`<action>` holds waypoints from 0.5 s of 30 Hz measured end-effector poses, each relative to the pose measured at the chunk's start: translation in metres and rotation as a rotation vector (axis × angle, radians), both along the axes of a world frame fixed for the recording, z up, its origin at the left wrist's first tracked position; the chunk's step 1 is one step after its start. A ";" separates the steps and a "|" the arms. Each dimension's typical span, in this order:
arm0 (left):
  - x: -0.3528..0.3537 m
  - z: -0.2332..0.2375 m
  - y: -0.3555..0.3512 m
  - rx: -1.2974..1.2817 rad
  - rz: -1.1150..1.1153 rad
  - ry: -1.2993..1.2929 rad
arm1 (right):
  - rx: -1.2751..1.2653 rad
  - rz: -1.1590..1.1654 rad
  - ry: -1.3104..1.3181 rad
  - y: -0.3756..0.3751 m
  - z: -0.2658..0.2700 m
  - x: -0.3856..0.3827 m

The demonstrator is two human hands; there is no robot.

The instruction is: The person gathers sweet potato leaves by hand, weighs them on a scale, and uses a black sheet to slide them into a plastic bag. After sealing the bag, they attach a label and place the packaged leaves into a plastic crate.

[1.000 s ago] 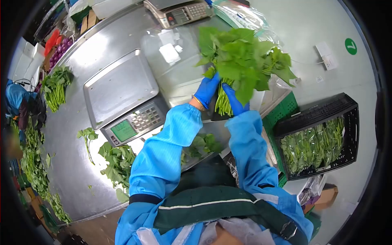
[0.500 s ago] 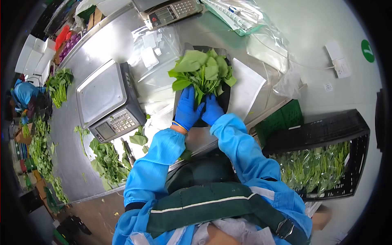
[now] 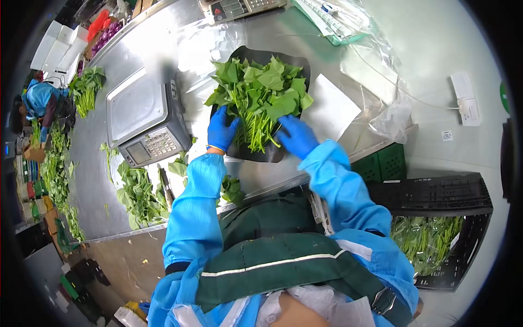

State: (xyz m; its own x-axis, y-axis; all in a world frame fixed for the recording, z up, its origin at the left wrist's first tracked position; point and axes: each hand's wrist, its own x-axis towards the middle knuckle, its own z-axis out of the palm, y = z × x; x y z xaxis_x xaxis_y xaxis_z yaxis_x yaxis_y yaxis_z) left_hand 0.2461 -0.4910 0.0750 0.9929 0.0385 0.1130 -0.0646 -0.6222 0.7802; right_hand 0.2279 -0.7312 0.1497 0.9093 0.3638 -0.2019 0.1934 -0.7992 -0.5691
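A bunch of leafy greens lies on a dark sheet on the metal table, leaves away from me and pale cut stems toward me. My left hand, in a blue glove, rests at the left edge of the bunch, fingers stretched out and thumb apart. On the other side, my right hand, also gloved in blue, touches the right of the stems and lower leaves with its fingers extended. Neither hand is wrapped round the bunch; some fingertips are hidden by leaves.
A weighing scale stands to the left, with loose greens and a knife nearer me. White paper lies right of the sheet. A black crate holds bagged greens at lower right. Another person works at far left.
My hands have moved apart, the left going left and the right going right. The greens now lie spread wider, with their stems exposed, and more of the dark sheet shows.
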 end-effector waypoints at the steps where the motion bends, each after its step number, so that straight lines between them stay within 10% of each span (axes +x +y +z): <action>1: -0.003 0.004 0.000 0.086 0.076 -0.100 | 0.070 -0.005 -0.177 -0.010 0.006 0.002; 7: -0.016 -0.001 0.016 0.046 0.297 -0.090 | -0.059 0.164 -0.625 -0.073 -0.030 0.041; 15: 0.016 0.008 0.024 -0.130 0.171 0.047 | -0.389 0.129 -0.167 -0.054 0.004 0.040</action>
State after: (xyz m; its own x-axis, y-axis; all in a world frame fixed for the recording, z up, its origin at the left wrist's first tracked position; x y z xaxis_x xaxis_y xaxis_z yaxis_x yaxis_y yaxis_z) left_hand 0.2619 -0.4667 0.0829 0.9748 0.2176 0.0501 0.0712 -0.5153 0.8541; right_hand 0.2677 -0.7851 0.1535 0.8932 0.4027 -0.2003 0.3696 -0.9110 -0.1832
